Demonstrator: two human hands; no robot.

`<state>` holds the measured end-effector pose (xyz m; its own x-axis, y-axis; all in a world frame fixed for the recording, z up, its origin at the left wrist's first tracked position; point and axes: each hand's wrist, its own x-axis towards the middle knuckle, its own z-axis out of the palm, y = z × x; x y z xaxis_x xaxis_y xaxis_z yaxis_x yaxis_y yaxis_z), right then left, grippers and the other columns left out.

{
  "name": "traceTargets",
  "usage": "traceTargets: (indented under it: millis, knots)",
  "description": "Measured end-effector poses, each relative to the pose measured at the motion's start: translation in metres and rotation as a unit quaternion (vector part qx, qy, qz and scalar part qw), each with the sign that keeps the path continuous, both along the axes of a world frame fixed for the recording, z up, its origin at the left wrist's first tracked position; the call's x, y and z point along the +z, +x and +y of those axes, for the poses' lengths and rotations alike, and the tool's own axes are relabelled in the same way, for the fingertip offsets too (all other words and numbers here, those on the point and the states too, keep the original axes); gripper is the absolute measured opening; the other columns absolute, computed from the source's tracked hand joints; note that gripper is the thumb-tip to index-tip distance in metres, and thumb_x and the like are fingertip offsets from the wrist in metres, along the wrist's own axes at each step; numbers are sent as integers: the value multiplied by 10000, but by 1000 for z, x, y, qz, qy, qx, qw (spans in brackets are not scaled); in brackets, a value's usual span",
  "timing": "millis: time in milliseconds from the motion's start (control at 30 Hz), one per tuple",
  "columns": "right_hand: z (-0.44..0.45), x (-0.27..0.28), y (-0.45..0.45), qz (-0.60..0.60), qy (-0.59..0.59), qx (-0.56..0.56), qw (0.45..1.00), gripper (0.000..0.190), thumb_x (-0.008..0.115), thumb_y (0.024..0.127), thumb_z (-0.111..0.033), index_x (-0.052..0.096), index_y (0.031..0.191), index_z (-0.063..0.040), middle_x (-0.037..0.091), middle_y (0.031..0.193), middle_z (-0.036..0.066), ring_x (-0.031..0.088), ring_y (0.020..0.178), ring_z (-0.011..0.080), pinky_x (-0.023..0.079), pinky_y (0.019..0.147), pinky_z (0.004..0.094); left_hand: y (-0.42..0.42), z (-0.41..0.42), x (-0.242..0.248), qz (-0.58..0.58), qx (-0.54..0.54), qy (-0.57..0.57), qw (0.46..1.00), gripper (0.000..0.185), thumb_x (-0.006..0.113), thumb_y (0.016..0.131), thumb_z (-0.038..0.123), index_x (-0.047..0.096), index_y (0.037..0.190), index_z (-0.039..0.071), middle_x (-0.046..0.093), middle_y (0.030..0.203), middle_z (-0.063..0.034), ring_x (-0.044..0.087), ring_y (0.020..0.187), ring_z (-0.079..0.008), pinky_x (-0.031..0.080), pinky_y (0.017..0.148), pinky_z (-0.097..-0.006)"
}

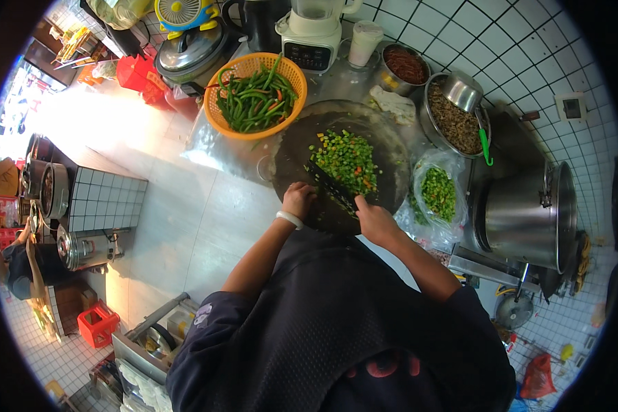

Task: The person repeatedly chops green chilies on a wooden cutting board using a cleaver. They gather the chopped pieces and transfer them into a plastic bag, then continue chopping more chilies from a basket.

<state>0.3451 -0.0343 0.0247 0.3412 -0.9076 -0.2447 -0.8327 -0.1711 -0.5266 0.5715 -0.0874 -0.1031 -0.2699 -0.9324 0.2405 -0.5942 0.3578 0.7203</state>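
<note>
My right hand (378, 223) grips the handle end of a dark-bladed kitchen cleaver (332, 190), its blade flecked with green bits. The blade lies slantwise along the near edge of a heap of chopped green and red chillies (347, 162) on a round, dark chopping block (391, 144). My left hand (298, 200), with a white bangle at the wrist, is at the block's near left edge by the blade's far end. Its fingers are curled, and whether they hold anything is hidden. To the block's right, a clear plastic bag (458, 206) holds more chopped chillies.
An orange plastic basket (209, 114) of whole chillies stands beyond the block's left side. A cloth (394, 104), a blender (311, 36) and a metal bowl (486, 138) of brown minced food sit behind. A large steel pot (522, 219) is at right. Another person (26, 268) works far left.
</note>
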Motion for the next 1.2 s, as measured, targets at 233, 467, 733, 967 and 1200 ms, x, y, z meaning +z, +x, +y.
traceTargets:
  millis: [233,467,733,967,1200]
  knots:
    - [-11,-10,23,6,57,8,998,229,435,874,-70,363,1089,-33,586,682,266,578,653,473,411,557,569,-10,2,-19,-241,-14,-12,970,44,570,732,117,571,688,120,588,723,-81,592,759,-259,491,718,-390]
    - [0,-11,19,59,28,6,998,340,473,899,-86,334,1190,22,589,804,326,564,766,501,424,610,561,-17,-1,-15,-125,-32,52,990,89,555,731,114,600,790,65,575,815,-143,608,795,-328,503,749,-392]
    - [2,-8,17,85,54,8,995,462,490,896,-68,289,1295,53,586,868,332,562,805,503,432,655,532,-20,6,-18,-109,-18,15,994,113,534,747,117,587,800,33,572,835,-156,598,819,-348,496,741,-422]
    - [6,-7,14,75,42,2,996,423,513,881,-91,314,1226,51,584,879,340,562,837,506,430,678,553,-20,5,-20,-130,-50,3,990,136,575,709,110,581,825,40,572,878,-145,589,848,-345,493,771,-409]
    - [-2,-12,-40,43,-83,-128,987,419,495,922,-145,354,1293,-11,587,862,314,580,803,477,441,651,514,-9,13,-20,5,-4,-102,995,464,707,626,195,587,1048,44,522,1110,-196,482,1079,-397,406,943,-450]
